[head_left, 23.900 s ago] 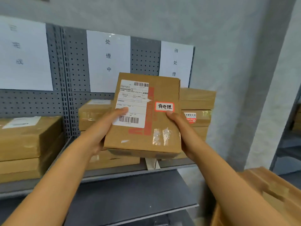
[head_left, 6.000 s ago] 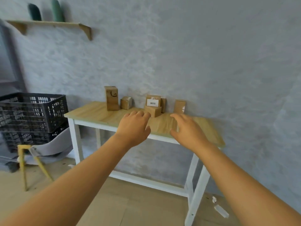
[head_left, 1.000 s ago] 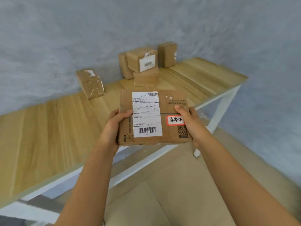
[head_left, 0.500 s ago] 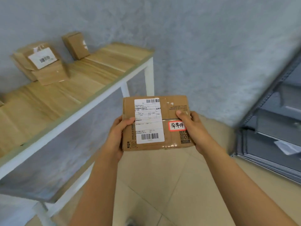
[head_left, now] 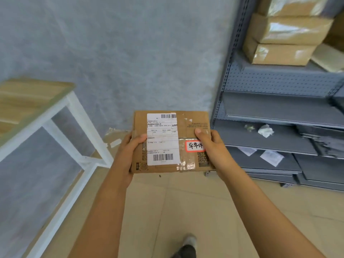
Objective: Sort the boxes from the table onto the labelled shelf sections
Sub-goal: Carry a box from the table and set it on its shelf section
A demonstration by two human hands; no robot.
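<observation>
I hold a flat brown cardboard box (head_left: 188,121) level in front of me, over the floor. It carries a white shipping label with barcodes and a small red-edged sticker with handwritten characters. My left hand (head_left: 130,149) grips its left edge, thumb on top. My right hand (head_left: 212,148) grips the right edge, thumb beside the sticker. The grey metal shelf unit (head_left: 279,108) stands to the right, with a stack of taped cardboard boxes (head_left: 284,34) on an upper level.
The wooden table with white legs (head_left: 33,101) is at the left, only its corner in view. Flat cardboard (head_left: 113,138) lies on the floor by the wall. Scraps of paper (head_left: 265,130) lie on the lower shelves. My foot (head_left: 188,244) shows at the bottom.
I have turned right with the box in both hands. The table has slid off to the left and its boxes have left view; the shelf unit has come closer at the right.
</observation>
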